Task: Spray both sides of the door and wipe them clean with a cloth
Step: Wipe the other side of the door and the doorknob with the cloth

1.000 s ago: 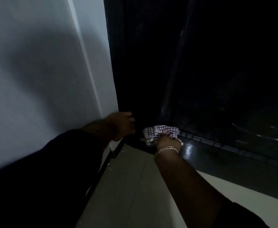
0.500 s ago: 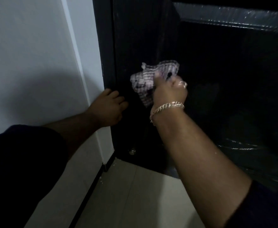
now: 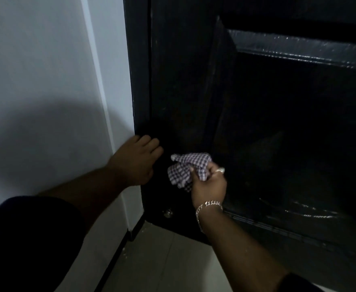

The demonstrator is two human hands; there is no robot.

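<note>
While the dark door (image 3: pixel 278 123) is standing upright with its long axis running vertically, the right hand (image 3: pixel 209 186) is bunching a checked cloth (image 3: pixel 188 168) in its grip, fingers curled round the fabric and pinching it against the door's lower part, just left of the recessed panel. The cloth is crumpled into a loose wad with no clear long axis, its free corners pointing up and to the left, toward the door's left edge. The left hand (image 3: pixel 136 159) is resting beside the cloth, at that left edge of the door, its grip spread with the fingers lying fairly straight against the dark surface and holding nothing. A ring (image 3: pixel 219 170) is showing on a finger of the right hand and a chain bracelet (image 3: pixel 207 206) is circling its wrist. The door's panel is glistening with wet streaks along its upper moulding and near its lower right. A small round metal fitting (image 3: pixel 167 213) is sitting low on the door, below the cloth. Left of the door a pale wall (image 3: pixel 46 81) is rising, and below the door a light tiled floor (image 3: pixel 168 260) is spreading. No writing can be read anywhere.
</note>
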